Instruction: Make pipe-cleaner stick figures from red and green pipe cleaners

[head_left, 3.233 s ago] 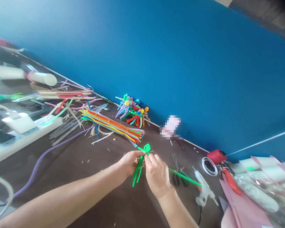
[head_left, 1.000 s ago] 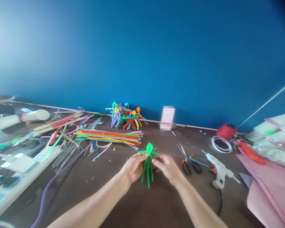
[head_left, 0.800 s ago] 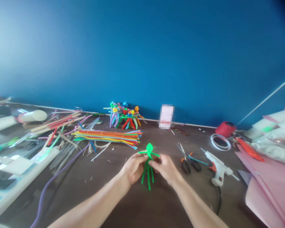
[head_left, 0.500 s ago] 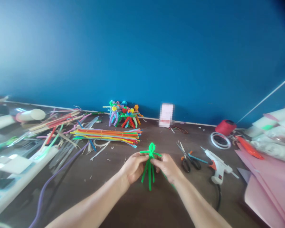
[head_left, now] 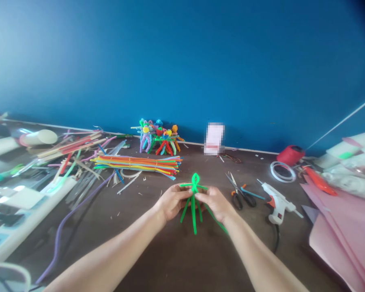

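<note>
Pinching the green pipe-cleaner figure (head_left: 194,198) from both sides, the left hand (head_left: 173,201) and right hand (head_left: 214,202) have thumbs and forefingers closed on it, above the near middle of the table (head_left: 158,259). Their other fingertips are hidden behind it. A green strand runs partly out of sight behind the right wrist. At far centre, a card (head_left: 214,139) is pixelated; crowded figures (head_left: 161,138) overlap, hard to separate. Pink sheets (head_left: 331,231) are cut off at right.

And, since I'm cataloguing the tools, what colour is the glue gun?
The glue gun is white with an orange trigger, best seen in the head view.
</note>
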The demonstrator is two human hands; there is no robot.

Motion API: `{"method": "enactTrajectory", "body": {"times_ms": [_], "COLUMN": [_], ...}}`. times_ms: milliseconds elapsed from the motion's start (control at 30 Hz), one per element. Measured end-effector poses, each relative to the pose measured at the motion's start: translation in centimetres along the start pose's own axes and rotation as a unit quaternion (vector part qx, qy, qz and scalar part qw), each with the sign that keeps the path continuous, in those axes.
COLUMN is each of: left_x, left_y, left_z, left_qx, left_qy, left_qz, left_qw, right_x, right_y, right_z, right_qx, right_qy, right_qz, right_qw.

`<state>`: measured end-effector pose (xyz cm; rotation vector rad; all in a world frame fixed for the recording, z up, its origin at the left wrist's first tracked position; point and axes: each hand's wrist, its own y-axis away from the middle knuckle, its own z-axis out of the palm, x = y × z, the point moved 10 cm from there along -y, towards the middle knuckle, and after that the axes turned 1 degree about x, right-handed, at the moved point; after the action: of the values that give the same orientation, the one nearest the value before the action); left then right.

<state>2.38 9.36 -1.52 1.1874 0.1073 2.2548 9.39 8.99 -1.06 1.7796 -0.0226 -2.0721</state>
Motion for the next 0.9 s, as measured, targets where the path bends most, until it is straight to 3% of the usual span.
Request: {"method": "enactTrajectory", "body": {"times_ms": [533, 767, 900], "left_x": [-0.4, -0.2, -0.1], "left_y": [-0.3, 0.0, -0.1], "left_z": [-0.7, 0.3, 0.1], "left_qx": [0.011, -0.037, -0.033], "left_qy": [-0.019, -0.018, -0.009], "left_qz": [-0.007, -0.001, 0.006], "left_qw": [1.000, 0.999, 0.999], "right_x": [-0.3, -0.1, 0.1], "right_y": [0.0, 0.0, -0.2], "right_z": [0.4, 0.3, 0.1], "right_qx": [-0.023, -0.026, -0.031], "right_qy": [-0.017, -0.043, -0.034], "right_qz": [-0.015, -0.008, -0.015], "right_qw": [0.999, 0.999, 0.999]}}
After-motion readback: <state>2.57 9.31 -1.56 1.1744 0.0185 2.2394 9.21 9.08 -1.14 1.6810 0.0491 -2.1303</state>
